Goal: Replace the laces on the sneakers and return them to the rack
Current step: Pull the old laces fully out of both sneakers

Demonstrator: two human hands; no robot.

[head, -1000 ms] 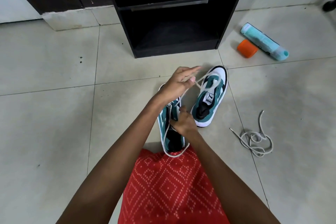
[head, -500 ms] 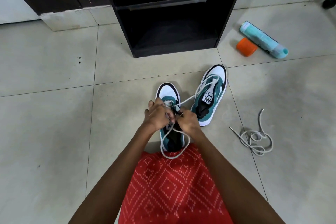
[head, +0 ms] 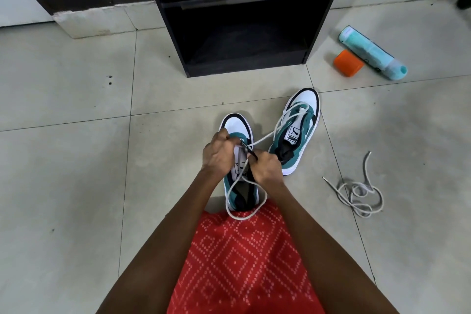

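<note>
White lace loops behind near sneaker and runs across to far sneaker. Both stand on tile floor, in front of rack. L hand pinches lace at eyelets; R hand grips lace by tongue. Spare lace lies loose, right of pair.

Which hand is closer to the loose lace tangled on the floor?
Right. The right hand is over the near sneaker, with the loose lace apart on the floor to its right; the left hand sits further left, farther off.
</note>
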